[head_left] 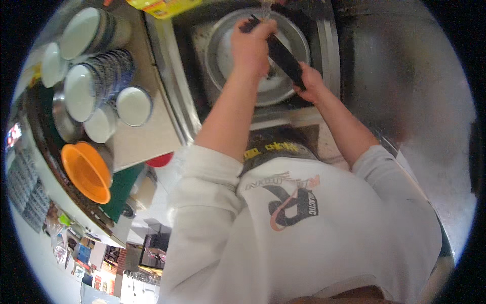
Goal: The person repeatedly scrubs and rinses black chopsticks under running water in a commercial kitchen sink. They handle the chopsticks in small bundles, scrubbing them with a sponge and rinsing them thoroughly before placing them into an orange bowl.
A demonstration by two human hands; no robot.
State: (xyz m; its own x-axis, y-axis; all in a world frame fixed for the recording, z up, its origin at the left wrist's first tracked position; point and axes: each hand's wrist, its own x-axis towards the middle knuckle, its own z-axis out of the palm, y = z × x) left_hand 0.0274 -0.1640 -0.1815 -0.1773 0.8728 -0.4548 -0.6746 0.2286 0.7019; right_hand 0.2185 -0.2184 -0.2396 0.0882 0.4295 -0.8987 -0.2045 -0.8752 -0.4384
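Note:
Held slantwise over a round metal basin [214,68] is a long bundle of black sticks that look like chopsticks [286,60]. My left hand [251,48] is closed round its upper left end, where uneven tips stick out. The lower right end sits in the grip of my right hand [310,83]. A thin stream of water [265,10] runs down by my left fingers. The basin stands in a metal sink [331,55] and has some small dark bits in it. What lies under my hands is hidden.
Stacks of white and blue bowls [80,93] crowd the counter [139,142] on the left. An orange plastic basket [86,172] stands nearer, beside a metal bowl [65,117]. A yellow packet [164,7] lies behind the sink's left edge. A metal surface [400,66] extends right.

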